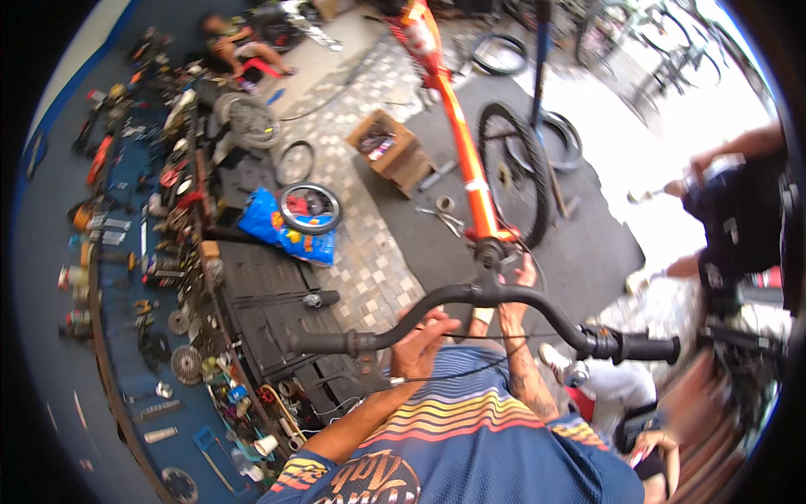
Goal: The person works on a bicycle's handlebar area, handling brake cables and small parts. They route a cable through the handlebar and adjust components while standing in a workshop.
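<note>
An orange bicycle frame (470, 160) stands in front of me, its black handlebar (453, 294) across my chest. My left hand (417, 343) is just under the handlebar's left bend, thumb and fingers pinched on a thin black cable (483, 337). That cable runs right, toward the lever clamp (600, 340) beside the right grip (651, 349). Beyond the bar, my right hand (516, 294) is beside the stem (487, 256) with its fingers curled near a looping cable. The bar and stem partly hide what those fingers hold.
A tool-covered bench and blue wall board (143, 336) line the left. On the floor are a cardboard box (395, 155), a blue bag (290, 235) and a loose tyre (499, 55). One person stands at right; others sit at lower right and upper left (239, 46).
</note>
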`<state>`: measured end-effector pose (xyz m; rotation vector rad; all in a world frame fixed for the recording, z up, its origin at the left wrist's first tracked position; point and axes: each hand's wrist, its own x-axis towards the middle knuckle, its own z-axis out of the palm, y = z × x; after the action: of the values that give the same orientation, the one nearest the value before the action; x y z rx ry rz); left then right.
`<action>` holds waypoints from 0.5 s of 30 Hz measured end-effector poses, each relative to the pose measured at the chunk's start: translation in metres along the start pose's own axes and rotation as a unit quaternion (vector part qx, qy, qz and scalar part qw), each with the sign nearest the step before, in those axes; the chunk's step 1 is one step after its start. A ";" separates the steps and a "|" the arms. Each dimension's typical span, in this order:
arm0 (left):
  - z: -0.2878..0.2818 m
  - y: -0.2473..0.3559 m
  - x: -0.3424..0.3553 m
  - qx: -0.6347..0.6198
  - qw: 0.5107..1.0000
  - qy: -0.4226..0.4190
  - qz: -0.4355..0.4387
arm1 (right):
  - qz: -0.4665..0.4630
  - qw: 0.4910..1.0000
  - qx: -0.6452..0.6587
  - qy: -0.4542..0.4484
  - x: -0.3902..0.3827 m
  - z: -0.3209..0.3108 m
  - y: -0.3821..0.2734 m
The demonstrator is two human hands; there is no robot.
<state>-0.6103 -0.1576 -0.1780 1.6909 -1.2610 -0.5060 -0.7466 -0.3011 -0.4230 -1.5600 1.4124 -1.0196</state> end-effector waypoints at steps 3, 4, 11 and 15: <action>0.002 0.001 -0.002 0.095 0.992 0.077 0.008 | -0.133 0.991 0.000 0.029 0.025 0.003 -0.040; 0.001 0.001 -0.003 0.150 0.983 0.099 0.023 | -0.151 0.987 0.037 0.040 0.032 0.002 -0.048; 0.002 -0.001 0.003 0.257 0.963 0.068 0.037 | -0.255 0.966 0.047 0.021 0.058 -0.025 -0.026; 0.016 -0.007 0.015 0.199 0.976 0.065 0.060 | -0.205 0.973 -0.065 0.085 0.048 -0.028 0.018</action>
<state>-0.6135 -0.1778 -0.1886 1.9255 -1.4241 -0.0675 -0.7760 -0.3509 -0.4263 -1.9522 1.3177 -1.3522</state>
